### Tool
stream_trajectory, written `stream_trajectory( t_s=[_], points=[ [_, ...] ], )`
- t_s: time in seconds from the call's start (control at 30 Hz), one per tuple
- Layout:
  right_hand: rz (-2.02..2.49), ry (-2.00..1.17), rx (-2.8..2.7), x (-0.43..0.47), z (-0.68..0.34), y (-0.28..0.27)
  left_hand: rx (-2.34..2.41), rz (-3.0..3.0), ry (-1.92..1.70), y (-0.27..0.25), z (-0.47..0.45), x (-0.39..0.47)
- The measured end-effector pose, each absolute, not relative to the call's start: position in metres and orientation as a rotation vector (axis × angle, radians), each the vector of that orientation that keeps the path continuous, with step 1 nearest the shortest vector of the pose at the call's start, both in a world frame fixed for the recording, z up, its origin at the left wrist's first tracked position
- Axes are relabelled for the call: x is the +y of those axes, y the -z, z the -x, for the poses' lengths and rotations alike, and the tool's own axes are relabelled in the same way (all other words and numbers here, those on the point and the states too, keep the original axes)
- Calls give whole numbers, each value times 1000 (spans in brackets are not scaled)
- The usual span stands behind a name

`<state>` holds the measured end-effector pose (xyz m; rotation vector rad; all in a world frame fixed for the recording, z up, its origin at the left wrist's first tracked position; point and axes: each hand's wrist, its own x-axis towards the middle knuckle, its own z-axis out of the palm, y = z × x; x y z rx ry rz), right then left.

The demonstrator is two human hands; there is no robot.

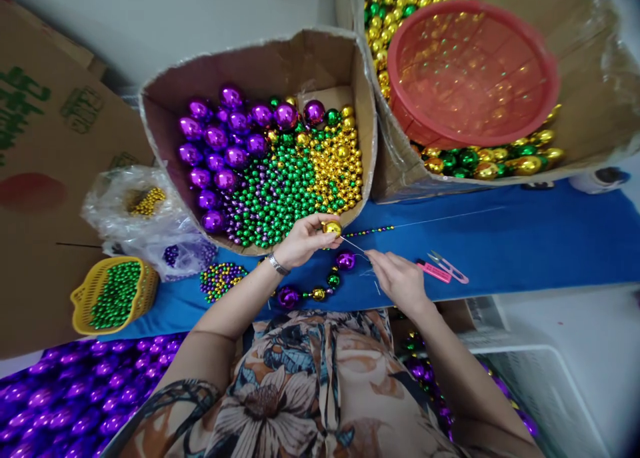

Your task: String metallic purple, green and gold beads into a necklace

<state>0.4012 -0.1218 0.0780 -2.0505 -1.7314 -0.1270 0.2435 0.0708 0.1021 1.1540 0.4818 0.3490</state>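
Observation:
My left hand (306, 239) pinches a shiny gold ball bead (332, 229) just over the near rim of the cardboard box of beads. My right hand (401, 281) is closed on a thin straight needle (353, 244), whose far end meets the gold bead. Whether it passes through the bead I cannot tell. Below the hands, a strand of purple, green and gold beads (319, 294) curves on the blue cloth. Behind them lies a row of tiny beads (371, 232) on a thread that stretches to the right.
A cardboard box (260, 53) holds loose beads. Right of it, another box (590, 65) bears a red basket (473, 141). Pink-handled snips (453, 269) and a pink cutter (434, 271) lie on the blue cloth (550, 245). A yellow basket (147, 288) of green beads stands left.

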Motion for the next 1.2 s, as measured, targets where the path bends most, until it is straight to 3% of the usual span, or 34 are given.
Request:
stream_trajectory(
  t_s=[0.47,0.63,0.93,1.07,1.2],
  points=[
    [1969,71,-1674,-115,-395,-78,412,-1257,-336,-105,-243,66],
    [1991,149,-1625,-119,-401,-78,585,-1344,-552,-111,-248,92],
    [1921,211,-1635,-129,-408,-74,971,-2092,-966,-123,-208,148],
    [1904,208,-1674,-128,-407,-70,1222,-2297,-897,-135,-166,171],
    [1907,231,-1698,-123,-401,-69,1283,-2564,-457,-129,-145,170]
  ],
)
